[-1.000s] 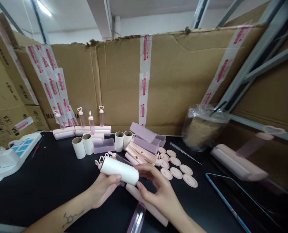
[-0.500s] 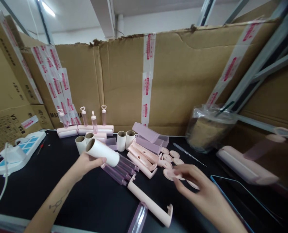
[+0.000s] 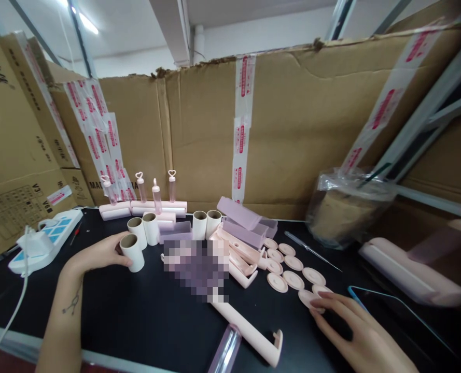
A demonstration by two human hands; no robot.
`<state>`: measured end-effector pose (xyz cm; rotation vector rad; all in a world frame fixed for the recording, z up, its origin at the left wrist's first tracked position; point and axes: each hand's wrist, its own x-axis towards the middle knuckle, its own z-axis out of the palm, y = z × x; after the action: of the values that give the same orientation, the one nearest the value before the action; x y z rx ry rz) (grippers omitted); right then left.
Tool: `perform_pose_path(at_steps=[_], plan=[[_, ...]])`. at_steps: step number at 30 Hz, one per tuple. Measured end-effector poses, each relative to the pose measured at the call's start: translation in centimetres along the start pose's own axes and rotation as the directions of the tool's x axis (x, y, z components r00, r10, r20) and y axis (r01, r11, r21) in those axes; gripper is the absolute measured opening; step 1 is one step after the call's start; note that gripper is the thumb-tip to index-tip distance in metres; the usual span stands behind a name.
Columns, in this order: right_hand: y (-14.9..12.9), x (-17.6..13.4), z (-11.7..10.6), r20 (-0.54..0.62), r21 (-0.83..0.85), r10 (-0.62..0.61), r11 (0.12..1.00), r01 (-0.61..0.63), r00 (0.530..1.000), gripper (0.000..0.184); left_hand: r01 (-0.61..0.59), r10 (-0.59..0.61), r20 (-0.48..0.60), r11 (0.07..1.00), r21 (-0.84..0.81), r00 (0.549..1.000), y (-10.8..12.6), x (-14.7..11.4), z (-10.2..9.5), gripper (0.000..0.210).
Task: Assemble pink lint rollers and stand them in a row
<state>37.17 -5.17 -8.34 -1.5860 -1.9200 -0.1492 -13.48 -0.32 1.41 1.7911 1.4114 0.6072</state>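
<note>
My left hand (image 3: 108,251) is wrapped round a white cardboard roll (image 3: 136,257), which stands nearly upright on the black table with its open end up. Right beside it are more white rolls (image 3: 151,229). At the right, the thumb and fingers of my right hand (image 3: 350,326) pinch the edge of a round pink disc (image 3: 307,299) lying at the near end of a group of similar discs (image 3: 293,280). Left of these lie pink curved holder parts (image 3: 240,264). A long pink holder piece (image 3: 249,331) rests in front, touching a clear purple tube (image 3: 225,352).
Purple covers (image 3: 241,230) lie at the back, near assembled pink holders (image 3: 158,208) with heart-topped tubes. A pointed tool (image 3: 311,250), a bagged drink cup (image 3: 347,212) and a blue-edged phone or tablet (image 3: 401,316) are at the right. A power strip (image 3: 53,235) lies left. Pixelation hides the centre.
My left hand has lowered the roll from a tilted hold in the air to the table, further left. My right hand has moved right and nearer with a pink disc. The view has shifted slightly.
</note>
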Motion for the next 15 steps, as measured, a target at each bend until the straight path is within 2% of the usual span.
perform_pose_path(at_steps=[5, 9, 12, 15], plan=[[-1.7, 0.0, -0.4, -0.012, -0.006, -0.025, 1.0, 0.025, 1.0, 0.038, 0.026, -0.027, -0.09, 1.0, -0.008, 0.996, -0.9, 0.7, 0.8, 0.054], [-3.7, 0.2, -1.7, 0.058, 0.074, -0.076, 0.995, 0.072, 0.995, 0.028, 0.107, -0.096, -0.146, 0.992, 0.067, 0.985, -1.7, 0.7, 1.0, 0.051], [-4.2, 1.9, -3.8, 0.108, 0.1, -0.064, 0.994, 0.053, 0.992, 0.022, 0.246, -0.187, -0.258, 0.944, 0.219, 0.948, -2.2, -0.6, 0.6, 0.055], [-3.4, 5.4, -5.3, 0.105, 0.055, 0.043, 0.997, -0.049, 0.994, 0.012, 0.328, -0.231, -0.305, 0.888, 0.321, 0.924, -1.1, -2.7, 0.5, 0.052]])
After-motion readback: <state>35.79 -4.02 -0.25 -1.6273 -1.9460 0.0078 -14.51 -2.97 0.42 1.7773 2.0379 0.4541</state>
